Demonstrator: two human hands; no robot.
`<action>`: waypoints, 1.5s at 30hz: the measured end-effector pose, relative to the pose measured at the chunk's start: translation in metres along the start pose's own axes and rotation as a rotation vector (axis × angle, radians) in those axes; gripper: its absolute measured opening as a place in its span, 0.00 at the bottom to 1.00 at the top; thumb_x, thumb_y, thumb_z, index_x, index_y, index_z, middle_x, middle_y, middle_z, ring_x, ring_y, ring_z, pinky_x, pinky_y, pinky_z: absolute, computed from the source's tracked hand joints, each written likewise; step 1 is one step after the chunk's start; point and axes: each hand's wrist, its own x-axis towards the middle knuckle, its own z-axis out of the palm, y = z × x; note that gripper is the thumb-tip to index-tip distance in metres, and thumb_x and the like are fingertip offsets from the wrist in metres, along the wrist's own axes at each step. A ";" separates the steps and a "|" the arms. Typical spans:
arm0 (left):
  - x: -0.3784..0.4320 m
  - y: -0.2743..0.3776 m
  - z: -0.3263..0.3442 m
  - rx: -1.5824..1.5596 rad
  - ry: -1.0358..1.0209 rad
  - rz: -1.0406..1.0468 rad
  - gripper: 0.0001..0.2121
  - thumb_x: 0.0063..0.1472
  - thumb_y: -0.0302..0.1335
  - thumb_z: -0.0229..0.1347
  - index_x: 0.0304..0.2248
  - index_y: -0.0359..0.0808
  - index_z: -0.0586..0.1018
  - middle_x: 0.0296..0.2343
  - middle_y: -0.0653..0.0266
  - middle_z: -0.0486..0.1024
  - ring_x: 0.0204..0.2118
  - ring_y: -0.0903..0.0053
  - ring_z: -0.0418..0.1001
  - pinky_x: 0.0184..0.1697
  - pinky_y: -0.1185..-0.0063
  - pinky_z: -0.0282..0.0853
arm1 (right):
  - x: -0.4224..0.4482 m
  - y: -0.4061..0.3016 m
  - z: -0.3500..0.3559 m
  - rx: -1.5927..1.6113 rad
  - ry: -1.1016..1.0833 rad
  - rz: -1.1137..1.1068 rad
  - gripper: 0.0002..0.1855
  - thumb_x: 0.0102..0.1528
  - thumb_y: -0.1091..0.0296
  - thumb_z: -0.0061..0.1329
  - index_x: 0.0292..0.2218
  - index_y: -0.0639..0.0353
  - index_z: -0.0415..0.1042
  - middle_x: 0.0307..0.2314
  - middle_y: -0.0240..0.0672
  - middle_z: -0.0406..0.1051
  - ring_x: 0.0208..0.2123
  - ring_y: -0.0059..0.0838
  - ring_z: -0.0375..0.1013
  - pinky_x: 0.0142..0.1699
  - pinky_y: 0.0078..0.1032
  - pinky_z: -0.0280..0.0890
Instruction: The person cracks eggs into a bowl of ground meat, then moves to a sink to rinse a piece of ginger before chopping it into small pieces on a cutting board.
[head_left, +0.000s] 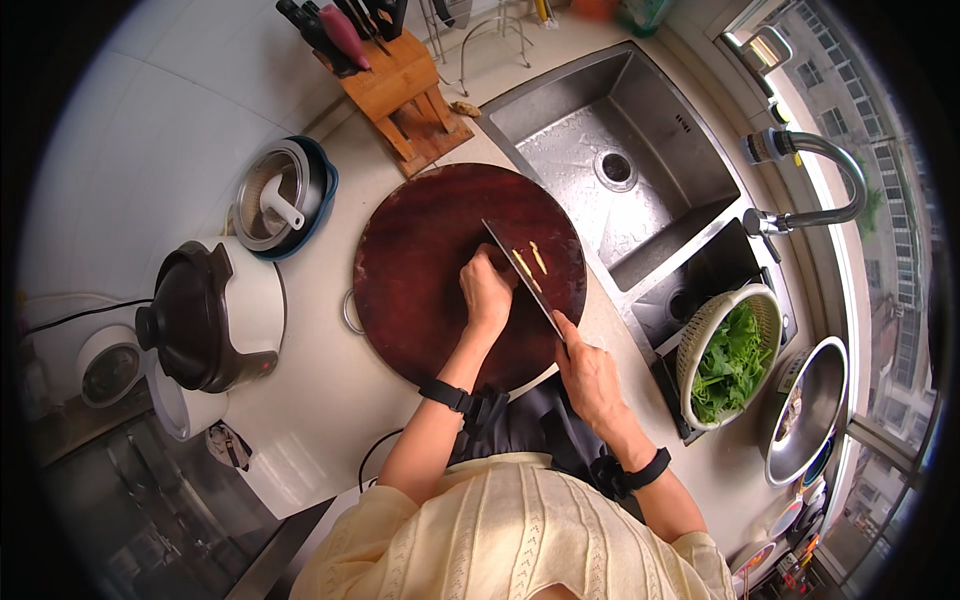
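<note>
My right hand (589, 371) grips the handle of a kitchen knife (541, 307), its thin blade slanting up and left over a round dark-red wooden chopping board (420, 255). Close against the blade's left side is my left hand (487, 292), fingers curled and pointing down at the board. What lies under those fingers is hidden. Thin pale-yellow strips (538, 257) of some food, possibly ginger, lie on the board just right of the blade.
Behind the board stands a wooden knife block (401, 82), with a small ginger-like root (466, 109) beside it. A steel sink (570, 142) with a tap (840, 150) is at right, near a basket of leafy greens (731, 364) and a steel bowl (806, 412). A cooker (251, 300) sits left.
</note>
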 end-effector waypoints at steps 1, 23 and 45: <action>0.000 -0.001 0.000 0.007 0.000 -0.004 0.10 0.48 0.18 0.65 0.31 0.28 0.79 0.29 0.46 0.81 0.34 0.52 0.81 0.38 0.66 0.74 | 0.000 -0.002 0.001 0.008 -0.009 0.018 0.26 0.61 0.73 0.47 0.60 0.54 0.62 0.21 0.58 0.72 0.26 0.61 0.73 0.33 0.50 0.66; 0.004 -0.019 0.014 -0.099 -0.013 -0.084 0.07 0.56 0.22 0.63 0.30 0.26 0.79 0.22 0.55 0.81 0.22 0.75 0.80 0.26 0.77 0.74 | 0.042 0.006 0.006 0.079 0.119 -0.020 0.23 0.63 0.70 0.45 0.59 0.54 0.64 0.21 0.58 0.72 0.26 0.61 0.74 0.33 0.51 0.67; 0.001 -0.005 0.002 -0.011 -0.015 -0.045 0.09 0.50 0.22 0.66 0.30 0.28 0.79 0.28 0.44 0.81 0.33 0.50 0.80 0.38 0.64 0.74 | 0.032 -0.008 0.018 0.042 0.034 -0.022 0.26 0.61 0.73 0.46 0.60 0.55 0.61 0.22 0.56 0.73 0.26 0.60 0.74 0.33 0.52 0.67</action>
